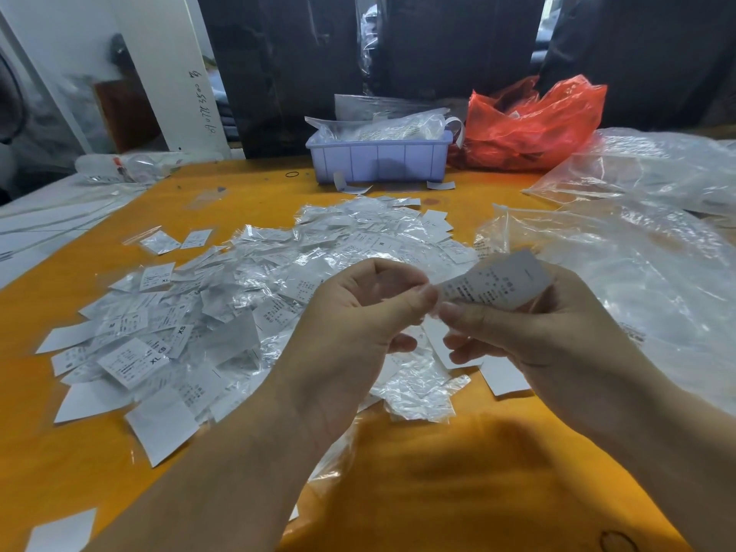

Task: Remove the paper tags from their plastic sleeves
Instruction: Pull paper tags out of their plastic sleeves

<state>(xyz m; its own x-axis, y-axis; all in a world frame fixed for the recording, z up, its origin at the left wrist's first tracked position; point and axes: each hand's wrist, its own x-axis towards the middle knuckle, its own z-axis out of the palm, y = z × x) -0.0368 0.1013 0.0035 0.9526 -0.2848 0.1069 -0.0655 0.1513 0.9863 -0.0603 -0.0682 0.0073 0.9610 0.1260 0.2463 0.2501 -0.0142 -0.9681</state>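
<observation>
Both hands are raised above the orange table, close together. My right hand holds a white paper tag with small print, which sticks up and to the right between its fingers. My left hand pinches the tag's left end, or its clear sleeve there, between thumb and forefinger; the sleeve is hard to make out. Under and left of the hands lies a wide heap of tags in clear plastic sleeves, some marked XL and XS.
A lilac plastic tray with bagged tags stands at the back middle, a red plastic bag to its right. Large clear plastic bags cover the table's right side. White sheets lie at the left edge.
</observation>
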